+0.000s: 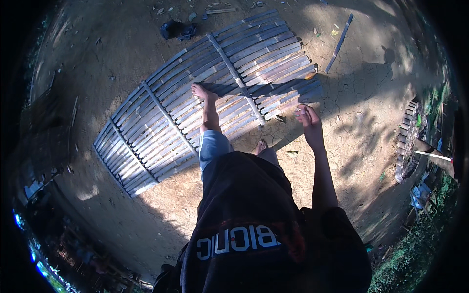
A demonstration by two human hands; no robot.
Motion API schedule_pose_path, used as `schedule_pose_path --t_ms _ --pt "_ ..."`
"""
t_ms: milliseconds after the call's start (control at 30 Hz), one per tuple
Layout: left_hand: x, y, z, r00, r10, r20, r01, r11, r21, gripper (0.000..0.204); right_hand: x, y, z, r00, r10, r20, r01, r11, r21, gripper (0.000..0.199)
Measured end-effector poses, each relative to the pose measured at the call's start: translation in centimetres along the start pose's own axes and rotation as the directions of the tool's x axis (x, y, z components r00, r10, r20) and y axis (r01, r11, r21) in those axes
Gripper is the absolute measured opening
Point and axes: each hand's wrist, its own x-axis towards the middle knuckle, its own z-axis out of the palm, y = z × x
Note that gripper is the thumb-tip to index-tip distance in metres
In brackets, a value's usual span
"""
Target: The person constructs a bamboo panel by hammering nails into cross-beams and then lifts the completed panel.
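Observation:
My right hand hangs over the dirt near the right end of a bamboo slat panel. Its fingers are loosely bent and somewhat apart, and no object shows in them. The panel lies flat on the ground, made of many long slats tied by several crosswise strips, one being a crosspiece. My bare foot is set on the slats, and the other foot rests on the soil beside the panel's near edge. My left hand is out of sight.
A dark bamboo stick lies beyond the panel's right end. Crumpled black plastic sits near its far edge. At the right, a curved border of short upright pieces edges a planted strip. Tree shadows fall across cracked earth.

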Motion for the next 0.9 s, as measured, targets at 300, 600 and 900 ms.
schedule_pose_path --t_ms 300,600,900 --pt "-13.4 -7.2 8.2 0.960 -0.128 -0.249 0.024 0.925 -0.380 0.036 -24.1 21.3 -7.0 0.802 0.407 0.437 -0.007 0.738 -0.674 0.032" --pt "-13.1 -9.0 5.2 0.926 0.198 -0.322 -0.346 0.788 -0.510 0.038 -32.6 -15.9 2.3 0.224 -0.540 0.812 0.404 0.809 0.427 0.044" --pt "-19.9 -10.5 8.3 0.909 -0.010 -0.417 -0.121 0.951 -0.285 0.042 -57.9 -29.2 7.7 -0.794 -0.585 0.163 -0.124 0.419 0.899 0.044"
